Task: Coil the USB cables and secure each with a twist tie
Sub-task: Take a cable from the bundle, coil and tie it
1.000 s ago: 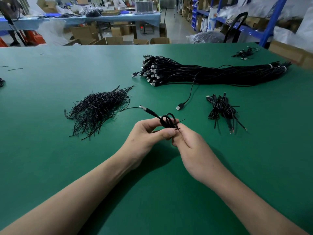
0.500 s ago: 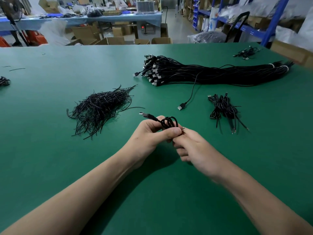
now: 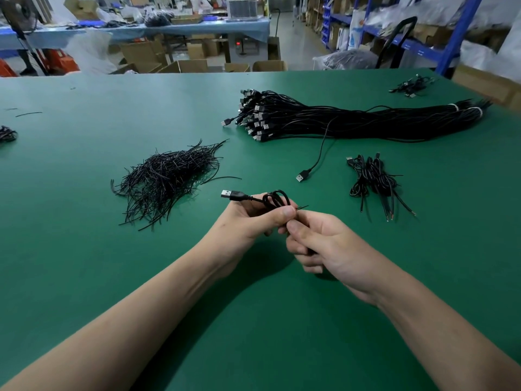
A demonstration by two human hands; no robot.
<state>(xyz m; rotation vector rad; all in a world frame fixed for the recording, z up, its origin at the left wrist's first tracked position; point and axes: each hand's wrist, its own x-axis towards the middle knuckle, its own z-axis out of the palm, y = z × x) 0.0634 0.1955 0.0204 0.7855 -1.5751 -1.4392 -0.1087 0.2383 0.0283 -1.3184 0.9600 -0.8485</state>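
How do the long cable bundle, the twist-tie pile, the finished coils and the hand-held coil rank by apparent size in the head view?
1. long cable bundle
2. twist-tie pile
3. finished coils
4. hand-held coil, smallest, though the fingers hide part of it and it sits nearest the camera.

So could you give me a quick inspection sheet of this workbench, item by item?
Surface: green table, flat.
Job's things: coiled cable held above the table; pile of twist ties to its left; finished coils to its right.
Clutter: stray tie scraps at far left.
Grippers: left hand grips the coiled cable; right hand pinches a twist tie at the coil.
Cables: large bundle of uncoiled cables at the back; one loose cable trails from it.
Surroundings: cardboard boxes, blue shelving.
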